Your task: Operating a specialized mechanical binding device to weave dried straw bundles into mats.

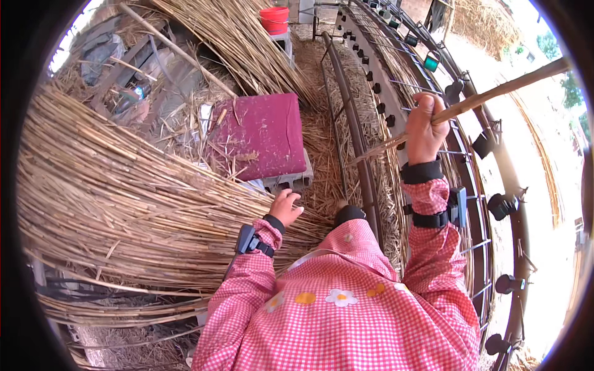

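Observation:
My right hand (424, 128) is raised and closed around a bundle of long reed stalks (495, 93) that slants up to the right over a metal loom frame (433, 68). My left hand (286, 206) reaches down with fingers apart, just above the end of a big pile of dry reeds (117, 204) lying to my left. It holds nothing. Both sleeves are pink checked cloth, with a black band on each wrist.
A dark red cushion (260, 133) lies on a grey concrete block (291, 180) ahead. More reeds (241, 37) lean at the back beside a red bucket (274, 20). A woven reed mat (396, 185) lies on the frame, which carries black knobs (502, 204).

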A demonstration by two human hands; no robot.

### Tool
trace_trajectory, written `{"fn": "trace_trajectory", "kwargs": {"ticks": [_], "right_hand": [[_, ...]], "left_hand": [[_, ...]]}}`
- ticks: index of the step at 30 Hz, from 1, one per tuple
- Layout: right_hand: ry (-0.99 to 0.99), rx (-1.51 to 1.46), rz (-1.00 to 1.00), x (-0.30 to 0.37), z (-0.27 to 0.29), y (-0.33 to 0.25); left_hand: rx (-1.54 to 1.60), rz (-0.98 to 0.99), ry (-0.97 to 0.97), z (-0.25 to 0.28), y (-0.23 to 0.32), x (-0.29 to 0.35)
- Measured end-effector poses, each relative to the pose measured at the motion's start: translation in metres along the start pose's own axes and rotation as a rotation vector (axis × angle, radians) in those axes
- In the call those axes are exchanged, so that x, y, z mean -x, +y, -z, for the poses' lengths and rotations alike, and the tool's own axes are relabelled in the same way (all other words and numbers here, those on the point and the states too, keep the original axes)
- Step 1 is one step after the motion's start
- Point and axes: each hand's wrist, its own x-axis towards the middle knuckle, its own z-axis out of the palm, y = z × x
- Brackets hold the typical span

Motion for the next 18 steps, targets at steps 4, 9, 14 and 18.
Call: {"fn": "trace_trajectory", "kwargs": {"ticks": [4,9,14,18], "right_hand": [[0.018,0.102,0.009,-0.036,-0.034,0.085],[-0.061,0.137,-0.05,-0.092,-0.094,0.226],[-0.189,0.007,-0.31,-0.128,-0.145,0.308],[-0.281,-0.019,-0.451,-0.164,-0.159,0.344]], "left_hand": [[-0.028,0.151,0.065,-0.005,-0.051,-0.038],[-0.105,0.37,0.297,-0.013,-0.097,-0.12],[-0.149,0.94,-0.141,-0.035,-0.12,-0.215],[-0.44,1.352,-0.405,-0.059,-0.122,-0.256]]}}
